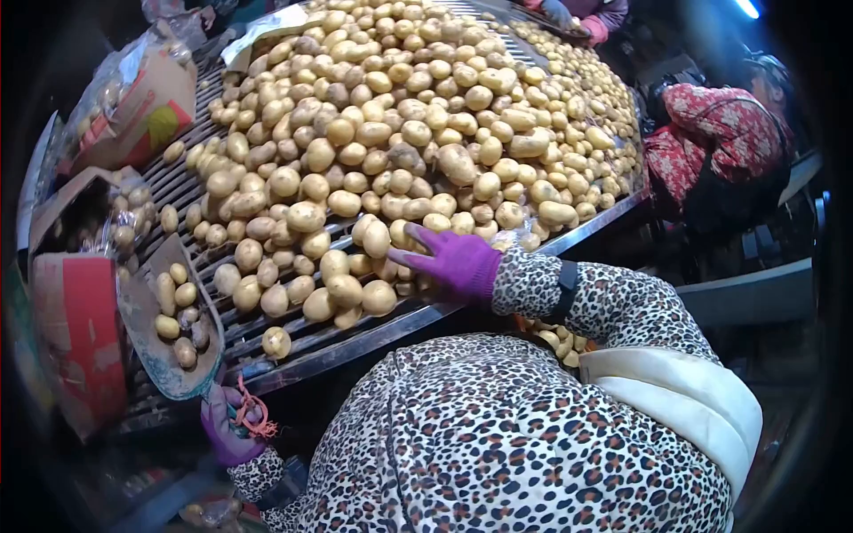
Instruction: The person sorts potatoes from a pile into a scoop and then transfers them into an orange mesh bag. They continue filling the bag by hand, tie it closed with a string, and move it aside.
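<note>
My left hand (229, 425), in a purple glove, is closed around the handle of a worn grey-green scoop (211, 360), with reddish string hanging by the grip. The scoop lies at the slatted table's front left and holds several potatoes, some dark-spotted. My right hand (455, 261), also purple-gloved, reaches over the near side of a large potato heap (355, 133). Its fingers are spread, with the tips beside or touching a potato (376, 239); contact is hard to tell. A single potato (276, 342) rests near the front edge.
A metal rim (355, 351) borders the slatted table. Cardboard boxes (80, 329) with bagged potatoes stand at the left. A person in a red floral top (724, 133) works at the right; another person's gloved hand (558, 12) shows at the far side. More potatoes (562, 342) sit below the rim.
</note>
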Demonstrator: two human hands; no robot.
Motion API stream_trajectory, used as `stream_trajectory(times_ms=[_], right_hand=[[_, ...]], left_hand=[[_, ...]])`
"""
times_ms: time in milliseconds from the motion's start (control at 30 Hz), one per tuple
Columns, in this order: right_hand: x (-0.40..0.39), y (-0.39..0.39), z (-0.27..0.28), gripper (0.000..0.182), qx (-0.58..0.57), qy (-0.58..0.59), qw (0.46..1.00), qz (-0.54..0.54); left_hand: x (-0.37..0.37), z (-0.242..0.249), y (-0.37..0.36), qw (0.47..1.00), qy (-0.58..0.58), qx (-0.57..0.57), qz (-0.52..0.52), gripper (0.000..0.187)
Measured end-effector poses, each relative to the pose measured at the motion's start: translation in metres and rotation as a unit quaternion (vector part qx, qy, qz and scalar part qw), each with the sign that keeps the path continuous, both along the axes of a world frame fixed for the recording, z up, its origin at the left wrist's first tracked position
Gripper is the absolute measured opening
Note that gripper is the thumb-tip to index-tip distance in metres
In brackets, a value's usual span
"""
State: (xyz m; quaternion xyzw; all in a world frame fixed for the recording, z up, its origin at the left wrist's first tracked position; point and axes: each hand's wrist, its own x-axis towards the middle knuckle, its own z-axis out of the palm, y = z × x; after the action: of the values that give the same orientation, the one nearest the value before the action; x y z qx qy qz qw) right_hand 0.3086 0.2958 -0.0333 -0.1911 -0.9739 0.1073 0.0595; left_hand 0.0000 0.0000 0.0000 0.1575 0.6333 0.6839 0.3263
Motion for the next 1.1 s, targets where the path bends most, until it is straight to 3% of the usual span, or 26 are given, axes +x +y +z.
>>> stream_trajectory(times_ms=[33,67,100,167,233,300,433,467,567,600,700,733,767,800,833,867,900,967,1033,1067,1100], right_hand=[[-0.007,-0.005,0.005,0.089,0.016,-0.013,1.000,0.004],[-0.011,-0.008,0.010,0.087,0.032,-0.023,0.999,0.011],[-0.020,-0.019,0.016,0.087,0.002,-0.064,0.998,0.014],[-0.043,-0.020,0.025,0.086,-0.040,-0.073,0.996,0.017],[-0.070,-0.025,0.025,0.092,-0.065,-0.103,0.992,0.029],[-0.086,-0.028,0.027,0.094,-0.104,-0.138,0.984,0.033],[-0.135,-0.023,0.040,0.090,-0.229,-0.105,0.967,0.039],[-0.147,-0.031,0.029,0.084,-0.121,-0.036,0.991,0.038],[-0.196,-0.021,0.009,0.073,-0.152,0.010,0.985,0.087],[-0.205,-0.019,0.035,0.073,-0.130,-0.098,0.980,0.117],[-0.227,0.008,0.038,0.055,-0.105,-0.062,0.968,0.218],[-0.225,0.032,0.039,0.053,-0.134,0.061,0.964,0.220],[-0.226,0.051,0.049,0.055,-0.117,0.090,0.977,0.156],[-0.218,0.078,0.053,0.058,0.042,0.169,0.967,0.185],[-0.208,0.098,0.068,0.061,0.065,0.099,0.990,0.082],[-0.195,0.110,0.053,0.065,0.146,0.094,0.984,0.049],[-0.183,0.122,0.028,0.070,0.154,0.057,0.986,0.021],[-0.179,0.108,0.029,0.075,0.187,-0.025,0.982,0.032],[-0.184,0.075,0.038,0.080,0.111,-0.053,0.989,0.078],[-0.188,0.069,0.011,0.081,0.095,0.017,0.987,0.125],[-0.190,0.053,0.000,0.076,0.078,0.027,0.992,0.099]], left_hand=[[0.002,-0.006,-0.002,0.998,0.030,-0.006,0.049,0.049],[0.015,0.003,0.001,0.999,0.004,-0.017,0.034,0.048],[0.016,-0.014,-0.009,0.998,-0.009,-0.037,0.051,0.050],[0.011,-0.017,-0.016,0.999,-0.041,-0.010,0.017,0.053],[0.010,-0.005,-0.010,0.998,-0.047,-0.016,0.046,0.055],[0.009,-0.014,-0.010,0.997,-0.049,-0.009,0.057,0.044],[0.010,-0.016,-0.006,0.995,-0.069,0.008,0.068,0.046],[0.010,-0.020,-0.007,0.995,-0.069,0.013,0.069,0.047],[0.008,-0.031,-0.009,0.995,-0.059,-0.004,0.085,0.048],[0.009,-0.024,-0.006,0.993,-0.064,-0.015,0.097,0.047],[0.004,-0.037,-0.009,0.993,-0.050,-0.004,0.107,0.046],[0.002,-0.044,-0.013,0.993,-0.041,0.003,0.108,0.046],[0.005,-0.039,-0.011,0.993,-0.043,0.000,0.106,0.046],[0.008,-0.027,-0.006,0.994,-0.045,-0.005,0.104,0.046],[0.011,-0.020,-0.002,0.993,-0.049,-0.012,0.104,0.045],[0.012,-0.020,-0.003,0.988,-0.096,0.003,0.124,0.045],[0.013,-0.019,-0.004,0.986,-0.107,0.003,0.127,0.045],[0.011,-0.016,-0.002,0.984,-0.123,0.011,0.127,0.046],[0.008,-0.006,-0.006,0.987,-0.111,0.001,0.117,0.047],[0.006,-0.007,-0.003,0.989,-0.095,0.004,0.113,0.048],[0.006,-0.007,0.000,0.991,-0.080,0.009,0.111,0.049]])
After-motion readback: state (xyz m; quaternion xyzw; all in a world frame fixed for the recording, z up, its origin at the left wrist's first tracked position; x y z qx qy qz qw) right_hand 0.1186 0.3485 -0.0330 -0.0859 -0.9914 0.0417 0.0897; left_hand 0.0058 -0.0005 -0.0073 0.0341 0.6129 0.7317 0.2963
